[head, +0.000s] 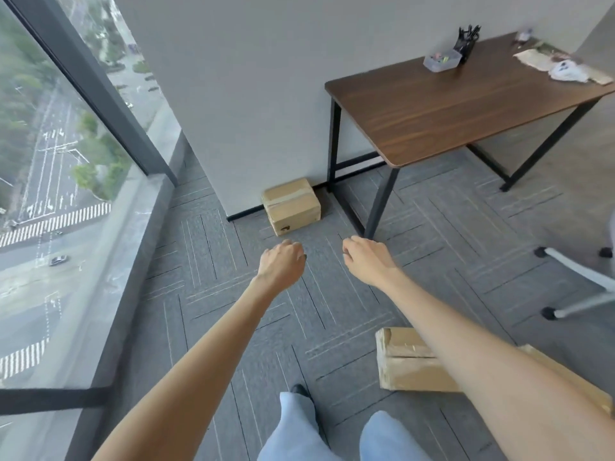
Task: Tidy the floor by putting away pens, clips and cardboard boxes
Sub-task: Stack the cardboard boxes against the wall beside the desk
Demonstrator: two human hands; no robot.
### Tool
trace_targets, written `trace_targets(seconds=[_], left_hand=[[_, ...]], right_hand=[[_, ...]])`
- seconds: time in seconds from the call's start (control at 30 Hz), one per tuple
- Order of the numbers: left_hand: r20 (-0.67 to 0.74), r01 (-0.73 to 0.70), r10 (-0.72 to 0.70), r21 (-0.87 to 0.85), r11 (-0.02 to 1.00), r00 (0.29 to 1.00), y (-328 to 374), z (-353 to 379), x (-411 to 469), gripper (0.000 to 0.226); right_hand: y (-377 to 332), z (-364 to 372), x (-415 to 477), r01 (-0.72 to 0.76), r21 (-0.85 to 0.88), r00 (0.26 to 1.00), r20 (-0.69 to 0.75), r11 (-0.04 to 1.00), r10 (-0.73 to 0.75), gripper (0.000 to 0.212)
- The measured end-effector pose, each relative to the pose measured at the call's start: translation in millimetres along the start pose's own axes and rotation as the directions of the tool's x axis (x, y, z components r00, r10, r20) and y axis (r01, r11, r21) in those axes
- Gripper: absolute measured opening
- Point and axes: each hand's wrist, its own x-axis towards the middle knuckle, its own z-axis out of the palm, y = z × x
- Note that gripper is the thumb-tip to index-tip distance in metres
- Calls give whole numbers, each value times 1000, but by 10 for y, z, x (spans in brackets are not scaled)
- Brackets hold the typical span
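A small taped cardboard box (291,205) sits on the grey carpet against the wall corner, beside the table leg. A larger cardboard box (407,364) lies on the floor at the lower right, partly hidden by my right forearm. My left hand (282,263) and my right hand (364,257) are both stretched forward over the carpet, just short of the small box. Each has its fingers curled in, and I see nothing in either. On the table stand a black pen holder (466,44) with pens and a clear tub (442,60) of coloured clips.
A dark wooden table (449,108) with black metal legs stands at the right against the wall. Papers and a white bag (565,70) lie at its far end. A white chair base (579,281) with castors is at the right edge. A floor-to-ceiling window (50,161) fills the left.
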Motion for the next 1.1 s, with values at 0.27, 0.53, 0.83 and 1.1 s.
trace_targets(seconds=[0.27,0.53,0.83,1.1], left_hand=[[85,-15,16,-6,1000,996,1189,1061,-572,31],[180,-26,28,-13,1000,983,2176,3042,-601,31],[224,-31,29,4,1000,974,2369,5474,-81,32],[152,113,-115,21,993,982,2029,7297,623,56]], right_hand=[[931,547,-1258,-34,36,995,97,999,31,19],[2333,1915,-2248,-189,68,970,170,980,176,20],[3583,3926,-2576,-343,75,932,155,936,329,27],[4364,5627,-2331,-430,89,903,56,898,427,44]])
